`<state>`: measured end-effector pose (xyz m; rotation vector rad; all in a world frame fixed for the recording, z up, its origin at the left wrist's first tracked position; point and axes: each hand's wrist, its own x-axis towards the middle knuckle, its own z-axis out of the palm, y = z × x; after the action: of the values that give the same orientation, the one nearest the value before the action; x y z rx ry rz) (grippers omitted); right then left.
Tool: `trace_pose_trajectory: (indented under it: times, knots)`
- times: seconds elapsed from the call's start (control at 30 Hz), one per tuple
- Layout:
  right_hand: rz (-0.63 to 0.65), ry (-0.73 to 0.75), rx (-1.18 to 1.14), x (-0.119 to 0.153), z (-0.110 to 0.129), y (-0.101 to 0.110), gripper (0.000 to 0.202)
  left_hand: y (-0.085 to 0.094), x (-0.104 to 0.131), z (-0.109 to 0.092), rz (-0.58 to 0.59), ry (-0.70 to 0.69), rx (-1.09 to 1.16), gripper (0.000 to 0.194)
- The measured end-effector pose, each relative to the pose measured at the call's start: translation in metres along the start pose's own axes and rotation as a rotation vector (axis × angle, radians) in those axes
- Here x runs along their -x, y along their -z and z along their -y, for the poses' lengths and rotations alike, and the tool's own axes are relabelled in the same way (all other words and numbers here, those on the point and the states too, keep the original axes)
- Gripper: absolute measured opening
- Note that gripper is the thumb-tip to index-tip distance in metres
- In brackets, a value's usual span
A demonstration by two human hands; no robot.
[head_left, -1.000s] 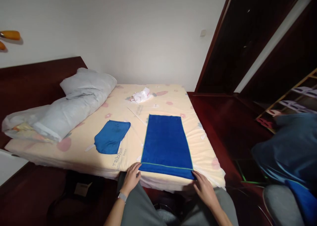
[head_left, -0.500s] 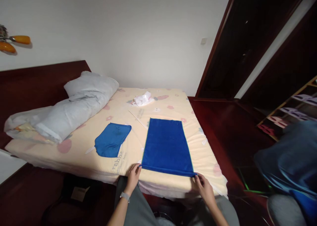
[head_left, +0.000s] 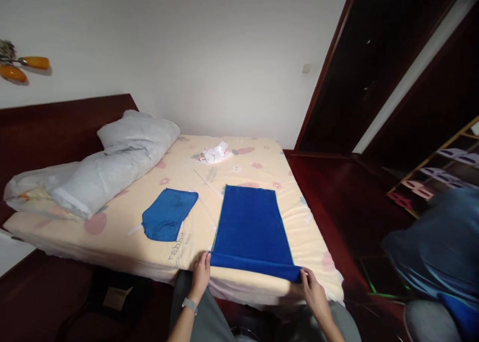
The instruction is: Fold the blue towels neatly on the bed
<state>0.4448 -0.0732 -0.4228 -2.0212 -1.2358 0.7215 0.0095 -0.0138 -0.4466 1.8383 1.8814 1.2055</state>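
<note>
Far left: grey pillow [head_left: 112, 155] against the dark headboard [head_left: 56, 127], well apart from my work. Smaller blue cloth [head_left: 167, 213] lies loosely folded on the floral mattress [head_left: 247, 157], left of the towel and clear of both hands. Crumpled white plastic bag [head_left: 215, 152] sits at the far side of the mattress.

Left hand [head_left: 201, 277]: fingers closed on the near left corner of the blue towel [head_left: 251, 227], thumb on top, pinching the hem right at the mattress edge. Watch on that wrist.

The towel itself is spread flat, long axis running away from me, far edge square, near edge doubled into a thick lip between my two hands. It lies directly ahead of me, slightly right of the mattress middle.

Right hand [head_left: 313, 293]: fingers pinched shut on the near right corner, which hangs just over the mattress edge.

Step in hand, as I judge it: start of a fold, both near corners gripped and the near hem just lifted off the sheet. The next move looks to call for carrying both corners together toward the far edge, kept level and taut, so the hem lands square on the far hem without dragging the lower layer.

Far right: a heap of blue fabric [head_left: 441, 247] beside the bed, untouched; a wooden rack [head_left: 445, 167] behind it.
</note>
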Motion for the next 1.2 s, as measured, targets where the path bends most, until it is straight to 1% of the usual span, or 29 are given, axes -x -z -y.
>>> trace_pose_trajectory:
  times: [0.1,0.2,0.3,0.43,0.5,0.57,0.67,0.73,0.8,0.87,0.9,0.93,1.0,1.07,1.13,1.2]
  knots:
    - [0.042,-0.013,0.086,0.007,-0.005,0.001,0.056,0.006,0.009,-0.003,0.022,-0.093,-0.152,0.042]
    - [0.063,-0.03,0.121,0.009,-0.005,-0.005,0.054,0.01,0.011,-0.008,0.051,-0.144,-0.246,0.033]
    - [0.058,-0.046,0.125,0.009,-0.003,-0.011,0.057,0.013,0.012,-0.009,0.049,-0.149,-0.248,0.029]
    - [0.025,-0.032,0.132,0.014,-0.005,-0.017,0.059,0.015,0.014,-0.007,0.048,-0.138,-0.214,0.031]
    - [-0.016,0.016,0.153,0.016,-0.006,-0.019,0.059,0.015,0.016,-0.008,0.053,-0.14,-0.225,0.033]
    - [-0.064,0.1,0.182,0.017,-0.006,-0.022,0.059,0.015,0.017,-0.011,0.049,-0.152,-0.254,0.032]
    - [-0.142,0.223,0.225,0.015,-0.003,-0.024,0.065,0.015,0.016,-0.017,0.033,-0.178,-0.3,0.029]
    - [-0.19,0.256,0.245,0.016,-0.002,-0.024,0.068,0.017,0.016,-0.021,0.027,-0.189,-0.308,0.028]
    - [-0.24,0.283,0.245,0.019,-0.003,-0.021,0.066,0.021,0.017,-0.023,0.032,-0.199,-0.29,0.028]
    - [-0.274,0.342,0.24,0.025,-0.007,-0.016,0.059,0.028,0.021,-0.023,0.068,-0.22,-0.265,0.03]
    - [-0.265,0.384,0.244,0.029,-0.01,-0.013,0.054,0.032,0.024,-0.022,0.104,-0.24,-0.254,0.033]
    - [-0.227,0.43,0.253,0.032,-0.013,-0.01,0.049,0.036,0.026,-0.022,0.152,-0.265,-0.247,0.037]
    - [-0.093,0.513,0.276,0.035,-0.02,-0.006,0.044,0.042,0.029,-0.021,0.258,-0.308,-0.239,0.051]
    - [0.036,0.55,0.274,0.035,-0.027,-0.003,0.047,0.045,0.029,-0.021,0.329,-0.315,-0.23,0.057]
    - [0.091,0.54,0.242,0.03,-0.032,-0.003,0.05,0.045,0.025,-0.021,0.348,-0.286,-0.215,0.051]
    - [0.09,0.493,0.177,0.023,-0.035,-0.005,0.048,0.041,0.02,-0.02,0.331,-0.248,-0.19,0.041]
